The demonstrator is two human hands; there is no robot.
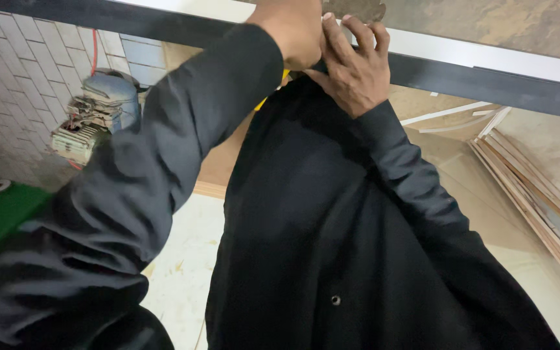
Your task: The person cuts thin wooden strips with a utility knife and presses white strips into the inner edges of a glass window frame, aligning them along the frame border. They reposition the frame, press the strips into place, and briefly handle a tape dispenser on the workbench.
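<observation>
1. Left hand [291,32]: raised to the top of the view, forearm in a black sleeve running up from lower left. The hand shows its back, fist-like; whether the fingers grip anything cannot be told, since they are hidden.
2. Right hand [352,68]: raised beside the left hand and touching it. Its fingers [358,29] are curled together over the edge of the black-and-white panel [487,74], thumb pointing toward the left hand.
3. Black-and-white panel: one, running across the top of the view from upper left to right, at the level of both hands.
4. Yellow object [273,91]: one small part shows just below the left hand; its kind cannot be told.
5. Black garment [332,246]: one, filling the centre below the hands, with one small round button [336,300] visible.
6. Electric motor [95,116]: one, at left against the white tiled wall [14,71].
7. Wooden strips [533,194]: a stack lies at right on the floor; count unclear.
</observation>
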